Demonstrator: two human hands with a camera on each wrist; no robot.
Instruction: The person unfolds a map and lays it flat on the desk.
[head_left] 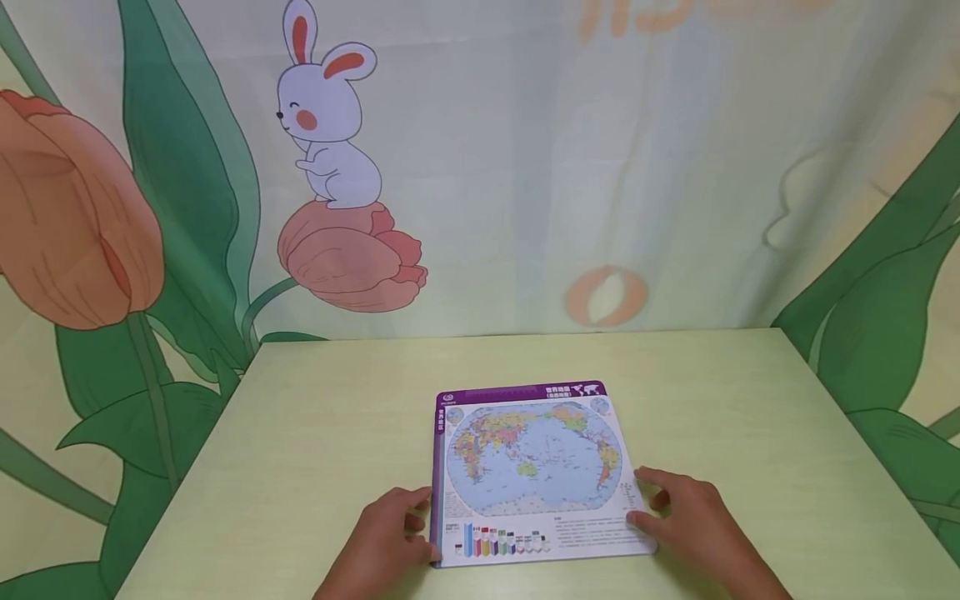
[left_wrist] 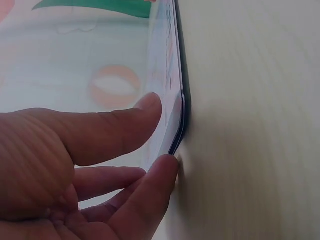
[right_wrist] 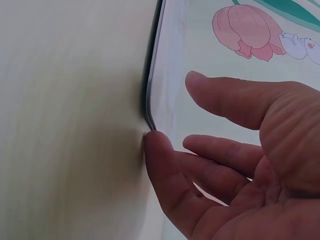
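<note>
A thin world map board (head_left: 534, 479) with a purple top border lies face up on the table, slightly turned. My left hand (head_left: 386, 529) is at its left edge near the lower corner. In the left wrist view, one fingertip (left_wrist: 165, 167) meets the board's edge, while the thumb (left_wrist: 145, 112) is spread over the face side. At the lower right edge is my right hand (head_left: 690, 508). Its fingertip (right_wrist: 159, 142) touches the corner in the right wrist view, the thumb (right_wrist: 207, 90) standing apart. Fingers of both hands are loosely bent.
The pale wooden table (head_left: 337, 417) extends around the board on all sides. Behind it hangs a curtain (head_left: 487, 167) printed with a white rabbit, orange tulips and green leaves.
</note>
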